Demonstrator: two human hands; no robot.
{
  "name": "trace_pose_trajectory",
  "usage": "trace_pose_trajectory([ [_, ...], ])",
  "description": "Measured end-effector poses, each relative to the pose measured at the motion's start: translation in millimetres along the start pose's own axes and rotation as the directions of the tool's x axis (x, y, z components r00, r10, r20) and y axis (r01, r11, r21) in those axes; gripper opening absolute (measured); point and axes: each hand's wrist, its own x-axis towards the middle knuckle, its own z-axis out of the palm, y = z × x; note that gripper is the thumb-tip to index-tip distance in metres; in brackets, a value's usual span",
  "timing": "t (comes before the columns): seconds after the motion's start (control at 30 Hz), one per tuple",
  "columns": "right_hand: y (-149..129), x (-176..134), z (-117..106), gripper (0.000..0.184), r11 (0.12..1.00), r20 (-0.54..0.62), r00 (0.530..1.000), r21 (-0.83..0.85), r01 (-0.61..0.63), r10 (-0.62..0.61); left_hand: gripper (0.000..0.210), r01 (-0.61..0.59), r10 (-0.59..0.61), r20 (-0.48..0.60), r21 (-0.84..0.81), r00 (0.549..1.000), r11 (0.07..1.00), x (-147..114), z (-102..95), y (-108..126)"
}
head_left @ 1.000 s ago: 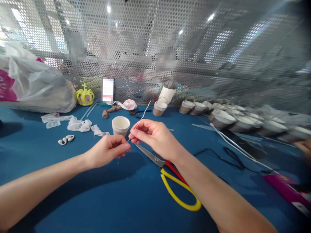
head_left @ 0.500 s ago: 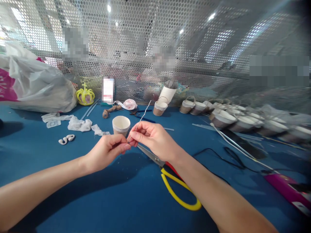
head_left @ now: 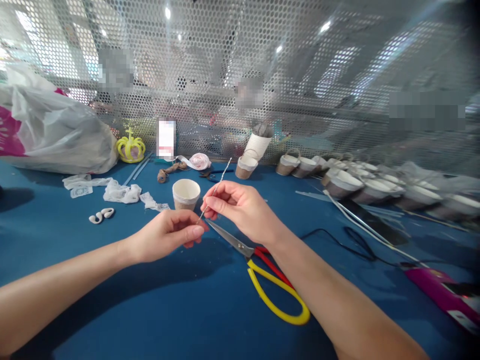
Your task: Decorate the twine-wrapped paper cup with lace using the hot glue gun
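Note:
A thin, pale twisted cord or wire point(head_left: 225, 172) slants up from between my hands. My left hand point(head_left: 168, 235) pinches its lower end between thumb and fingers. Higher up, the fingers of my right hand point(head_left: 236, 207) are closed on the same strand. Just behind my left hand stands a paper cup point(head_left: 186, 194) with a white upper band and a brown wrap below. Scissors point(head_left: 245, 249) with one yellow and one red handle lie on the blue table, partly under my right forearm.
Several wrapped cups point(head_left: 343, 185) with handles crowd the right side. White lace point(head_left: 122, 191), twine point(head_left: 168, 172) and a ribbon roll point(head_left: 200, 161) lie left of centre. A plastic bag point(head_left: 56, 130) stands far left; a purple device point(head_left: 437, 290) sits at the right.
My right hand has slid slightly up and right along the strand, so more of it shows between my hands. My left fingers have loosened a little, spreading slightly.

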Motion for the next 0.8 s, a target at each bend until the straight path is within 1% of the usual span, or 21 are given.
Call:
trace_pose_trajectory([
  [0.1,1,-1,4,0.008,1.000,-0.003,1.000,-0.020,-0.002,0.002,0.026,0.000,0.000,-0.024,-0.013,1.000,1.000,1,-1.0,0],
  [0.27,6,-2,7,0.006,0.999,-0.019,0.999,-0.013,0.034,-0.035,0.026,-0.001,0.002,-0.054,0.015,0.999,1.000,2,0.5,-1],
  [0.43,8,-2,8,0.005,1.000,-0.030,0.999,-0.013,0.014,-0.014,0.025,0.003,-0.002,-0.065,0.020,0.998,1.000,0,2.6,-3],
  [0.5,6,-1,6,0.006,1.000,-0.042,0.999,-0.011,0.016,-0.017,0.025,0.013,-0.011,-0.076,0.036,0.997,0.999,0,2.6,-4],
  [0.67,2,2,-5,0.013,0.997,-0.130,0.988,-0.001,0.080,-0.080,0.025,0.037,-0.031,-0.082,0.075,0.996,0.996,2,1.5,-7],
  [0.8,6,6,-10,0.014,0.992,-0.127,0.988,0.083,0.099,-0.088,0.026,0.057,-0.053,-0.060,0.060,0.997,0.997,2,1.1,-8],
])
